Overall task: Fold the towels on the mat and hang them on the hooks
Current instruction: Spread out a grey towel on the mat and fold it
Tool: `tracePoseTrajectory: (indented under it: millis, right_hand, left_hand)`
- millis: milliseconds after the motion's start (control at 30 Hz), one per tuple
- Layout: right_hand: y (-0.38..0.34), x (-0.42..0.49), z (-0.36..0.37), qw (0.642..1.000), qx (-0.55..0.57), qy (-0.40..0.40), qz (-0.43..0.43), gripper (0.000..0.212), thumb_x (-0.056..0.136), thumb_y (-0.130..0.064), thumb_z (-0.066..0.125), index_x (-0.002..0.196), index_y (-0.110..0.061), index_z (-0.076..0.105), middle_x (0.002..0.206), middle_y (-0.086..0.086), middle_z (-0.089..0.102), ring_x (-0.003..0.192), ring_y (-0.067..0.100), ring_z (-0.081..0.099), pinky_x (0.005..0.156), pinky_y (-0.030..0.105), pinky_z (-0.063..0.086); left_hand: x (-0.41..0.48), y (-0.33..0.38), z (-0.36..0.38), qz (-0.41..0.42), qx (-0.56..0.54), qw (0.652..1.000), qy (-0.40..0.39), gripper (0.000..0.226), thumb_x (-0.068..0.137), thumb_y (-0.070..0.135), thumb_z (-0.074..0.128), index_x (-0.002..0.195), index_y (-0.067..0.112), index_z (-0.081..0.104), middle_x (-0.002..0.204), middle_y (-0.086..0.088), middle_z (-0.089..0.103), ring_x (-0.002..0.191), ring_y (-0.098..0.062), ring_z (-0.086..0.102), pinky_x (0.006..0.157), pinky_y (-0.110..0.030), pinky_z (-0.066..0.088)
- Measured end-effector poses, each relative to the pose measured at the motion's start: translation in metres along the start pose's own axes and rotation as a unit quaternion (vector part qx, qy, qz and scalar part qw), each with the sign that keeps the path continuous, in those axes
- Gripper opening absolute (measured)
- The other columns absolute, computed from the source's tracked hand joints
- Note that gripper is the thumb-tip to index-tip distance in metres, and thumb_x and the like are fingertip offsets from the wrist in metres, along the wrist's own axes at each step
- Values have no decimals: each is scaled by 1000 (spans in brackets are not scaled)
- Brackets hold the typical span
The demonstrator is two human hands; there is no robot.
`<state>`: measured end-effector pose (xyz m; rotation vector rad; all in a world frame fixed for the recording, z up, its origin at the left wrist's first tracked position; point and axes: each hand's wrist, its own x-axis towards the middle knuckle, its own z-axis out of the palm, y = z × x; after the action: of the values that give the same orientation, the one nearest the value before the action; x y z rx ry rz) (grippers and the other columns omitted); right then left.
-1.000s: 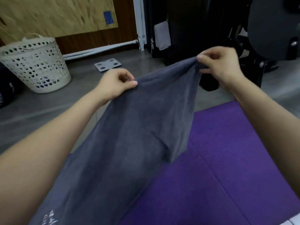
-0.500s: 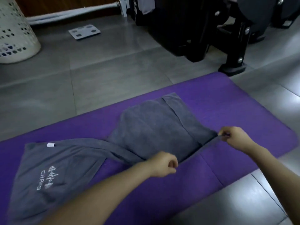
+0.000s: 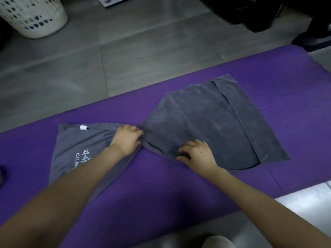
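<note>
A grey towel [image 3: 211, 126] lies across the purple mat [image 3: 161, 199], twisted and narrow in its middle. Its right half is spread flat with a folded strip along the far right side. The left half shows a white logo [image 3: 83, 157] and a small white tag [image 3: 83, 127]. My left hand [image 3: 126, 139] grips the bunched fabric at the twist, fingers curled over it. A short way to the right, my right hand [image 3: 198, 155] pinches the near edge of the towel's right half, thumb below and fingers on top.
A white perforated laundry basket [image 3: 34, 15] stands on the grey tiled floor at the back left. A white bathroom scale [image 3: 112, 0] lies at the top edge. Black equipment [image 3: 268, 13] fills the back right corner, close to the mat's end.
The towel went from held up in the air to lying on the mat. Both hands have since left its near corners and moved to the twisted middle.
</note>
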<state>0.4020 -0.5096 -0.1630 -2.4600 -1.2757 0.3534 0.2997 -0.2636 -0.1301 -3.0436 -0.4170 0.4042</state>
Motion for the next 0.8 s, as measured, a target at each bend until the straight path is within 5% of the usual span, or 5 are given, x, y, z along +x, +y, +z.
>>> tracePoseTrajectory:
  millis: [167, 300, 467, 633, 800]
  right_hand:
    - [-24, 19, 29, 988, -144, 13, -47, 26, 56, -48, 77, 65, -25, 72, 70, -3, 61, 68, 22, 56, 67, 35, 42]
    - [-16, 25, 38, 982, -177, 43, -42, 28, 72, -34, 49, 56, -23, 69, 64, -1, 57, 63, 22, 51, 67, 33, 25]
    - [-22, 19, 17, 996, 2, 90, 28, 19, 80, -25, 61, 65, -20, 72, 71, -2, 65, 65, 22, 58, 66, 31, 35]
    - [-21, -5, -29, 983, 166, 63, 42, 7, 87, -18, 65, 85, -14, 70, 80, -10, 64, 74, 9, 58, 68, 16, 35]
    - [4, -44, -28, 992, -52, -27, -113, 15, 63, -23, 77, 64, -29, 63, 64, -14, 64, 58, 13, 62, 64, 31, 38]
  left_hand:
    - [6, -48, 14, -48, 79, 990, -105, 54, 90, 39, 54, 140, 26, 38, 146, 2, 38, 135, -21, 32, 113, -49, 10]
    - [10, -60, 30, -49, 34, 997, -57, 36, 89, 29, 55, 123, 19, 56, 130, -3, 53, 119, -24, 47, 106, -39, 23]
    - [0, -69, 20, -43, -97, 994, 0, 18, 86, 24, 60, 99, 13, 67, 107, -7, 66, 99, -27, 58, 84, -34, 44]
    - [-55, -56, -33, 33, -110, 993, -34, 17, 85, 26, 64, 93, 12, 66, 91, -3, 63, 88, -23, 59, 69, -27, 37]
    - [-127, -28, -44, 108, -135, 974, -146, 20, 89, 28, 59, 106, 19, 64, 99, 8, 62, 88, -5, 53, 73, -14, 36]
